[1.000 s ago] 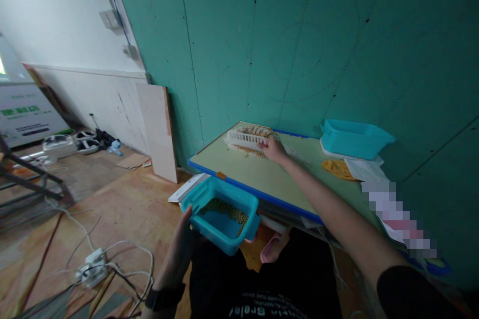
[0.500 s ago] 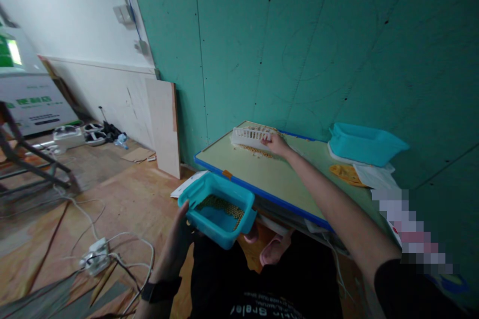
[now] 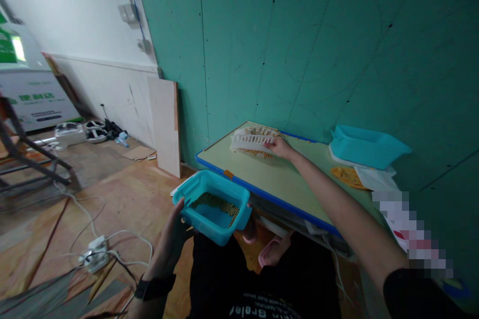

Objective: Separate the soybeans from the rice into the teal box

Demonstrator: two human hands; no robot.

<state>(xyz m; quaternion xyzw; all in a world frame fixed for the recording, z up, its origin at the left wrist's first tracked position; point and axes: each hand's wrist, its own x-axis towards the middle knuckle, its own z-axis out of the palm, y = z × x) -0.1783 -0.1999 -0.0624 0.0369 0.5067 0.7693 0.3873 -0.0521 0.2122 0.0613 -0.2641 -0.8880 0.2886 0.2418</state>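
My left hand (image 3: 175, 227) grips the left end of a teal plastic basin (image 3: 210, 231), thumb on its rim, holding it over my lap in front of the table edge. Small round yellowish beans (image 3: 221, 205) lie along the far and right side of its floor. On the table (image 3: 269, 177), my right hand (image 3: 281, 148) is closed on the right end of a white slotted plastic basket (image 3: 249, 144), which is tilted on its side. Scattered tan beans (image 3: 258, 153) lie in front of and behind it.
A second teal basin (image 3: 368, 145) stands at the table's far right, near a yellow-orange cloth-like piece (image 3: 349, 177). The green wall (image 3: 239, 50) borders the table's back. A power strip (image 3: 96, 254) with cables lies on the floor at left; a board (image 3: 164, 127) leans on the wall.
The white basket has tipped over further, its slotted side now lower and beans showing behind it. My right hand moved with it. The held basin has shifted slightly left and up in view.
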